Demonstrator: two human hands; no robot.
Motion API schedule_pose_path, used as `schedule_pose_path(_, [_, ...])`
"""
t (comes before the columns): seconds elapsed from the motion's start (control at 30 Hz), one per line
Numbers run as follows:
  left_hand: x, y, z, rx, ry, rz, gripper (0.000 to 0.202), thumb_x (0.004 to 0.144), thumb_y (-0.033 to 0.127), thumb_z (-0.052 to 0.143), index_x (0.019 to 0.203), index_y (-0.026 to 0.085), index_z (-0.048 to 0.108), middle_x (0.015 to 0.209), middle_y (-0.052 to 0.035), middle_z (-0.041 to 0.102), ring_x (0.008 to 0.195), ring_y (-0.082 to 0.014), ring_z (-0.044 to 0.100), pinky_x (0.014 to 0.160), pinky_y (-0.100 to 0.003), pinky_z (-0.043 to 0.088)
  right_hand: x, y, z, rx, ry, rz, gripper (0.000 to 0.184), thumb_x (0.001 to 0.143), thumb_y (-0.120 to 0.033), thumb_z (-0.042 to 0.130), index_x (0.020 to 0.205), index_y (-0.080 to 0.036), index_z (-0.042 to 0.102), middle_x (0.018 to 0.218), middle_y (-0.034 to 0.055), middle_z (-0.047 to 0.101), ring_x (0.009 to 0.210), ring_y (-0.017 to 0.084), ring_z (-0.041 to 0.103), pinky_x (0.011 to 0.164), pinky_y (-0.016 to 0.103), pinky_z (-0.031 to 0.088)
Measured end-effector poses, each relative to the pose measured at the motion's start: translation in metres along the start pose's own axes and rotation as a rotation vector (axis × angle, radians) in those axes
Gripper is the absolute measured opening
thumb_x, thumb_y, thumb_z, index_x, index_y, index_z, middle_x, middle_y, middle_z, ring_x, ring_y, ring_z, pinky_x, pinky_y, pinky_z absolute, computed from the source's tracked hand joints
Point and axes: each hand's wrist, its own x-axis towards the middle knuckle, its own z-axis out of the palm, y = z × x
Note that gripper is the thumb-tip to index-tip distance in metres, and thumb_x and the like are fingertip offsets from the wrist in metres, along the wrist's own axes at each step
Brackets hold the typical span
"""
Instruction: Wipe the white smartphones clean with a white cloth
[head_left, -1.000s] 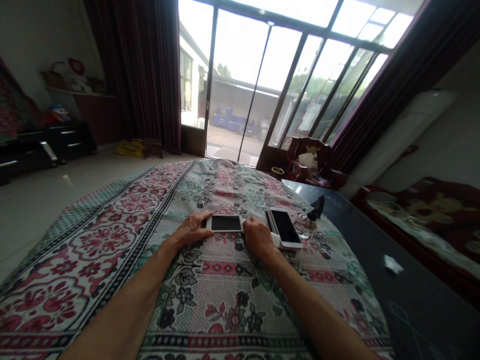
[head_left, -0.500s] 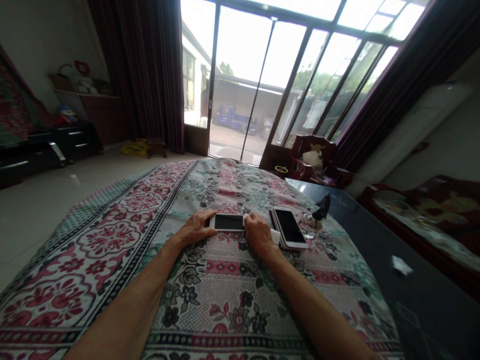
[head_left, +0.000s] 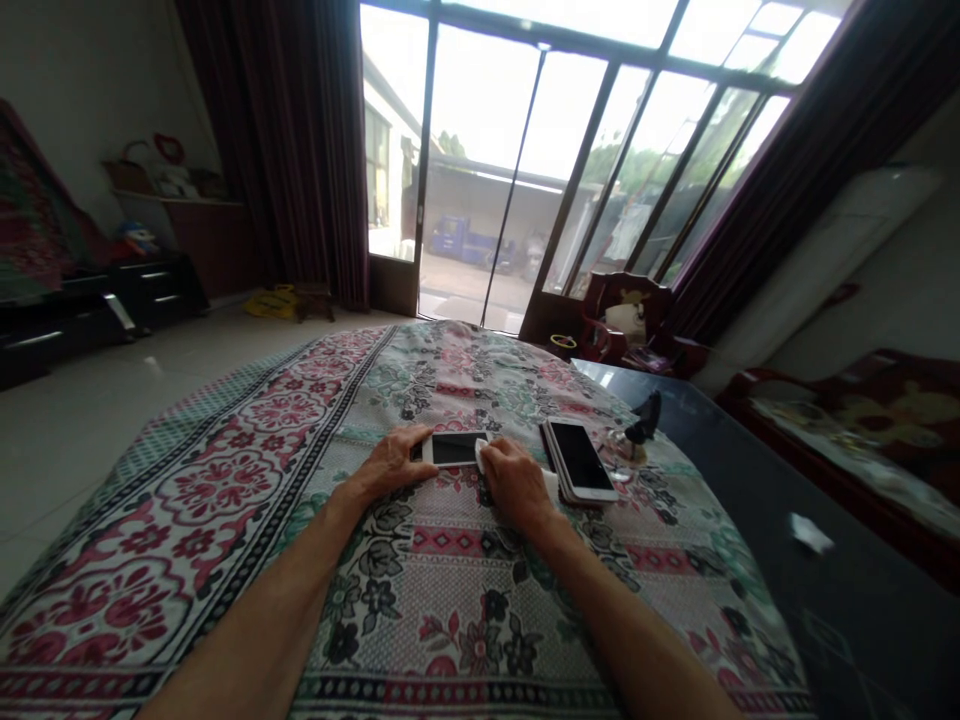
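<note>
A white smartphone (head_left: pixel 454 449) with a dark screen lies sideways on the patterned tablecloth (head_left: pixel 472 590). My left hand (head_left: pixel 394 460) grips its left end between thumb and fingers. At its right end, my right hand (head_left: pixel 516 478) pinches a small white wipe (head_left: pixel 481 455) against the screen's edge. More white material (head_left: pixel 551 486) shows beside the right hand, partly hidden behind it. To the right, a larger white smartphone (head_left: pixel 581 460) rests face up on top of another flat item. Close beyond it stands a clear spray bottle (head_left: pixel 622 450) with a black nozzle.
A dark table surface (head_left: pixel 765 500) extends to the right, with a crumpled white scrap (head_left: pixel 811 534) on it. Wooden chairs (head_left: pixel 626 310) stand beyond the table. Glass doors (head_left: pixel 487 180) and dark curtains (head_left: pixel 277 140) are at the back.
My right hand has shifted slightly left, and the white wipe now shows over the phone's right end. The left hand stays at the phone's left end.
</note>
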Motion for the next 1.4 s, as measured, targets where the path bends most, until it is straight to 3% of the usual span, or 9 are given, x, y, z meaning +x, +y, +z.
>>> schedule_pose_path(0.23, [-0.001,-0.008,-0.007,0.013,0.017,0.031,0.067,0.068,0.041,0.071,0.129,0.019,0.055,0.141,-0.0134,0.05,0.131,-0.0325,0.043,0.109,-0.046,0.032,0.001,0.009,0.006,0.069,-0.018,-0.016,0.025,0.098,-0.024,0.042,0.103,-0.021,0.066,0.106,0.0051,0.063,0.101,0.016,0.053,0.09,0.024,0.036])
schedule_pose_path(0.5, [0.0,-0.01,-0.01,-0.031,-0.041,0.07,0.055,0.067,0.032,0.07,0.12,0.02,0.061,0.137,-0.0101,0.054,0.129,-0.0309,0.045,0.11,-0.044,0.031,0.001,0.007,0.006,0.08,-0.032,-0.056,0.023,0.096,-0.021,0.045,0.098,-0.021,0.068,0.107,0.0036,0.063,0.099,0.016,0.051,0.089,0.024,0.036])
schedule_pose_path(0.7, [0.0,-0.016,-0.005,-0.029,-0.022,0.063,0.057,0.067,0.033,0.069,0.121,0.017,0.06,0.138,-0.0134,0.052,0.129,-0.0307,0.044,0.11,-0.043,0.031,0.005,-0.014,0.009,0.062,-0.066,-0.165,0.023,0.095,-0.018,0.044,0.098,-0.021,0.066,0.109,0.0026,0.063,0.094,0.017,0.049,0.084,0.026,0.036])
schedule_pose_path(1.0, [-0.001,-0.017,-0.003,0.027,0.008,0.086,0.051,0.069,0.037,0.069,0.117,0.02,0.061,0.136,-0.0112,0.054,0.129,-0.0312,0.045,0.11,-0.043,0.033,0.016,-0.05,0.017,0.123,-0.089,-0.265,0.021,0.094,-0.02,0.046,0.099,-0.023,0.066,0.112,0.003,0.063,0.098,0.019,0.048,0.087,0.029,0.037])
schedule_pose_path(1.23, [0.0,-0.015,-0.004,0.044,-0.02,0.051,0.053,0.071,0.039,0.067,0.121,0.023,0.059,0.138,-0.0086,0.052,0.131,-0.0298,0.043,0.111,-0.044,0.03,0.014,-0.043,0.012,0.136,-0.103,-0.206,0.022,0.092,-0.02,0.047,0.097,-0.022,0.068,0.107,0.004,0.064,0.096,0.018,0.05,0.086,0.029,0.037])
schedule_pose_path(1.4, [0.0,-0.014,-0.005,0.025,-0.037,0.032,0.058,0.07,0.04,0.069,0.123,0.021,0.059,0.14,-0.0123,0.05,0.131,-0.0315,0.042,0.11,-0.045,0.031,0.016,-0.018,0.006,0.072,-0.072,-0.017,0.024,0.09,-0.017,0.047,0.088,-0.021,0.07,0.098,0.0052,0.065,0.093,0.019,0.052,0.083,0.028,0.038])
